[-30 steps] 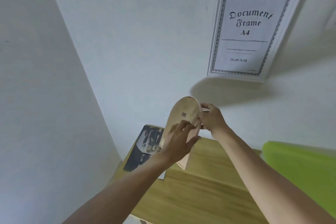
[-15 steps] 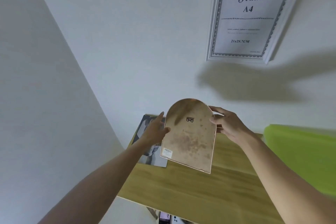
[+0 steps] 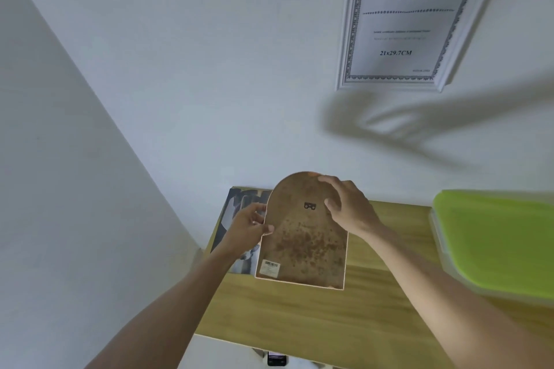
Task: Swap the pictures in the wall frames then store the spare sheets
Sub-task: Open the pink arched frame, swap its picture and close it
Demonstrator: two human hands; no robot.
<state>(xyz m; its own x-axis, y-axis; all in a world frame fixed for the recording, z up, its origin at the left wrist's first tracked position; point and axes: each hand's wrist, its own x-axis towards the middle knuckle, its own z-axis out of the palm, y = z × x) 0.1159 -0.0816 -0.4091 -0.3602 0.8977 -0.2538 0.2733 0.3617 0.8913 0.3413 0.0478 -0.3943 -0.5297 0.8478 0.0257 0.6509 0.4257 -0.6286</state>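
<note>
I hold an arched picture frame with its brown, stained back towards me, low over the wooden table. A small metal hanger and a barcode sticker show on that back. My left hand grips its left edge. My right hand lies on its upper right part, fingers over the arch. A black-and-white picture sheet lies on the table behind the frame, mostly hidden. A white A4 document frame hangs on the wall above.
A lime-green lidded box stands on the table at the right. The table sits in a corner, with walls to the left and behind. A dark small object shows below the table's front edge.
The arched frame has turned its back flat towards me and come down closer to the table. My right hand has shifted from the frame's edge onto its upper back. The view has tilted downwards.
</note>
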